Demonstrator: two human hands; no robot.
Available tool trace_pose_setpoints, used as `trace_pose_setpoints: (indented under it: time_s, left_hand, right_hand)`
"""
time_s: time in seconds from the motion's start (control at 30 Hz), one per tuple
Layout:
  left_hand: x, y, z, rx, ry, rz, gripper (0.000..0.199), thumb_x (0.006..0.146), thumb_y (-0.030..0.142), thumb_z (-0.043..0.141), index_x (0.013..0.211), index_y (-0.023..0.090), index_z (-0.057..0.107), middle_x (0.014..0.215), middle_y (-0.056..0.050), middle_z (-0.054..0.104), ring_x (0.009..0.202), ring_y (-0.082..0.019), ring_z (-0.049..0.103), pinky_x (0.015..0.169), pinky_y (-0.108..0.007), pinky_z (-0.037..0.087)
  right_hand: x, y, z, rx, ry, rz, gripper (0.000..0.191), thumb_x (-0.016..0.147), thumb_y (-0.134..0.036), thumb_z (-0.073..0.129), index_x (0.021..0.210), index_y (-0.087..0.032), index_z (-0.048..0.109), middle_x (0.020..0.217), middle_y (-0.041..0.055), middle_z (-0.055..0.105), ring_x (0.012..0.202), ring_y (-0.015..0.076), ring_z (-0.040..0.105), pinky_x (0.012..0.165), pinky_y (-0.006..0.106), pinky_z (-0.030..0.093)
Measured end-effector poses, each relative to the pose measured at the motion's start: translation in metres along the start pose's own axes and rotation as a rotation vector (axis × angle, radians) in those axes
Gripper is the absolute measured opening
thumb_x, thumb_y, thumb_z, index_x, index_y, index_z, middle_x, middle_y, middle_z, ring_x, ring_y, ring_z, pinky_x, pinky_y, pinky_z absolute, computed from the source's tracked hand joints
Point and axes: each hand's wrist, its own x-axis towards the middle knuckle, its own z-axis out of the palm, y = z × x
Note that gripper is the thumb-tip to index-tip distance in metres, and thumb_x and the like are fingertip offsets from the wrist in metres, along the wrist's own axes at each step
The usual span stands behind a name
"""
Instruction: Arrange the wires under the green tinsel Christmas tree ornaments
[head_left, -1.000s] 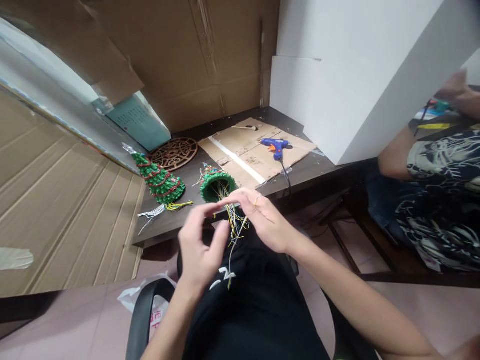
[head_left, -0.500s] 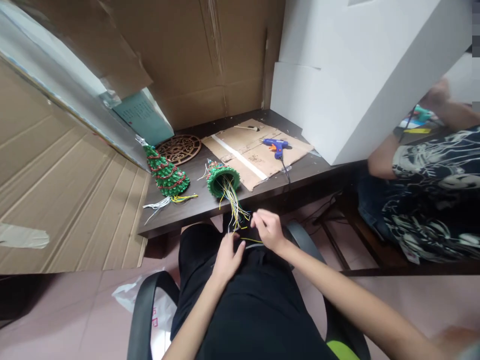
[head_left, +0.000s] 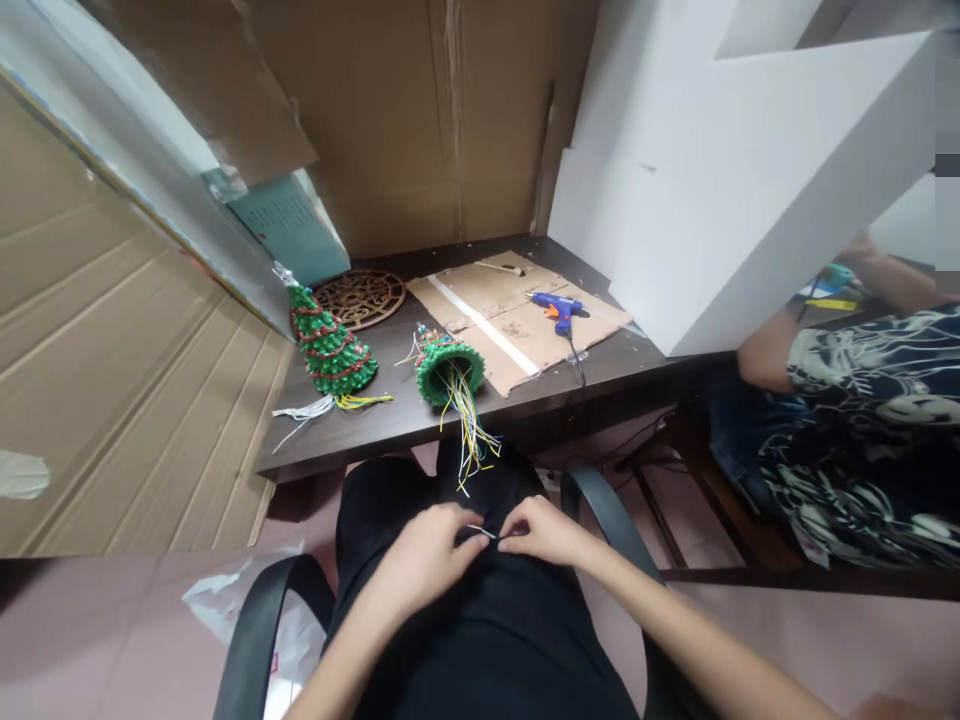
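Observation:
Over my lap, my left hand (head_left: 439, 548) pinches a short thin whitish wire (head_left: 481, 530). The wire's other end reaches the closed fingertips of my right hand (head_left: 536, 530); whether they grip it is too small to tell. Just beyond my hands, a green tree (head_left: 450, 371) lies on its side with its hollow base facing me, and a bundle of white and yellow wires (head_left: 470, 430) hangs from it over the desk edge. Another green tree with red garlands (head_left: 334, 345) stands to the left, with white and yellow wires spread at its foot.
A blue glue gun (head_left: 559, 308) rests on a cardboard sheet (head_left: 517, 345) on the dark desk (head_left: 360, 432). Behind the trees lies a brown openwork disc (head_left: 367, 297). A white box (head_left: 697, 200) stands right. Beyond it sits a person in a patterned shirt (head_left: 885, 400).
Both hands have come back toward my body and closer together, the thin wire now showing between them. The wire bundle hangs clear of my fingers. The view has shifted slightly.

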Motion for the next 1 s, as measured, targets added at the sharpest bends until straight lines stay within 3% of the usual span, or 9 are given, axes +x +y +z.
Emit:
trace_pose_setpoints:
  time_s: [0.13, 0.23, 0.33, 0.47, 0.57, 0.63, 0.7, 0.83, 1.0]
  left_hand:
    - [-0.006, 0.038, -0.063, -0.144, 0.335, 0.037, 0.034, 0.089, 0.057, 0.068, 0.107, 0.029, 0.076, 0.091, -0.002, 0.078, 0.077, -0.021, 0.072, 0.069, -0.032, 0.054]
    - [0.014, 0.039, -0.087, -0.090, 0.562, 0.076, 0.037, 0.089, 0.050, 0.070, 0.119, 0.027, 0.072, 0.085, -0.001, 0.077, 0.072, -0.020, 0.070, 0.068, -0.032, 0.052]
    - [0.037, 0.025, -0.091, -0.092, 0.717, 0.119, 0.028, 0.091, 0.045, 0.069, 0.110, 0.024, 0.073, 0.078, -0.001, 0.075, 0.069, -0.020, 0.070, 0.068, -0.032, 0.052]
    - [0.065, 0.008, -0.093, -0.030, 1.047, 0.216, 0.036, 0.080, 0.049, 0.080, 0.100, 0.020, 0.069, 0.096, -0.007, 0.072, 0.088, -0.023, 0.068, 0.078, -0.037, 0.055]
    - [0.087, 0.000, -0.098, -0.068, 1.006, 0.319, 0.061, 0.075, 0.049, 0.084, 0.123, 0.018, 0.063, 0.126, -0.013, 0.065, 0.119, -0.029, 0.062, 0.100, -0.045, 0.054]
    - [0.101, -0.006, -0.100, -0.180, 0.890, 0.359, 0.069, 0.076, 0.050, 0.082, 0.133, 0.019, 0.057, 0.138, -0.015, 0.060, 0.130, -0.030, 0.057, 0.109, -0.049, 0.050]
    - [0.112, -0.015, -0.102, -0.326, 0.786, 0.382, 0.069, 0.080, 0.053, 0.077, 0.136, 0.020, 0.055, 0.144, -0.015, 0.057, 0.135, -0.030, 0.055, 0.115, -0.051, 0.045]
    - [0.128, -0.031, -0.108, -0.570, 0.707, 0.480, 0.064, 0.091, 0.069, 0.056, 0.136, 0.023, 0.058, 0.150, -0.012, 0.056, 0.143, -0.030, 0.049, 0.121, -0.049, 0.037]
    - [0.153, -0.029, -0.117, -0.572, 0.698, 0.438, 0.083, 0.091, 0.086, 0.032, 0.128, 0.021, 0.067, 0.144, -0.007, 0.061, 0.144, -0.030, 0.046, 0.123, -0.050, 0.031]
  right_hand:
    - [-0.006, -0.018, 0.004, -0.158, -0.012, 0.091, 0.026, 0.102, -0.026, 0.055, 0.100, -0.010, 0.076, 0.095, 0.0191, 0.077, 0.091, 0.0321, 0.075, 0.074, 0.033, 0.050]
    - [-0.017, -0.043, -0.019, -0.219, -0.017, 0.093, 0.031, 0.106, -0.032, 0.050, 0.098, -0.012, 0.072, 0.090, 0.0183, 0.076, 0.085, 0.0311, 0.075, 0.071, 0.033, 0.047]
    - [-0.025, -0.062, -0.089, -0.210, 0.069, 0.060, 0.041, 0.108, -0.039, 0.043, 0.081, -0.020, 0.067, 0.078, 0.0082, 0.073, 0.069, 0.0228, 0.070, 0.062, 0.030, 0.039]
    - [0.005, -0.069, -0.210, -0.257, 0.598, 0.033, 0.047, 0.108, -0.046, 0.039, 0.077, -0.020, 0.063, 0.071, 0.0063, 0.065, 0.065, 0.0205, 0.058, 0.067, 0.034, 0.039]
    - [0.045, -0.066, -0.256, -0.334, 0.819, 0.128, 0.037, 0.103, -0.044, 0.050, 0.100, -0.012, 0.068, 0.093, 0.0160, 0.069, 0.092, 0.0309, 0.063, 0.083, 0.043, 0.046]
    - [0.062, -0.067, -0.252, -0.352, 0.955, 0.076, 0.031, 0.097, -0.031, 0.058, 0.116, -0.007, 0.066, 0.117, 0.0225, 0.066, 0.115, 0.0363, 0.058, 0.099, 0.049, 0.043]
    - [0.065, -0.073, -0.224, -0.258, 1.018, -0.096, 0.027, 0.097, -0.019, 0.049, 0.114, -0.009, 0.067, 0.117, 0.0184, 0.068, 0.115, 0.0310, 0.059, 0.104, 0.045, 0.043]
    - [0.055, -0.094, -0.154, -0.105, 0.747, -0.370, 0.027, 0.095, -0.013, 0.046, 0.101, -0.014, 0.073, 0.103, 0.0108, 0.072, 0.101, 0.0243, 0.065, 0.097, 0.037, 0.049]
    - [0.074, -0.113, -0.128, -0.300, 0.655, -0.267, 0.033, 0.090, -0.004, 0.041, 0.109, -0.006, 0.068, 0.114, 0.0182, 0.068, 0.111, 0.0312, 0.059, 0.099, 0.044, 0.047]
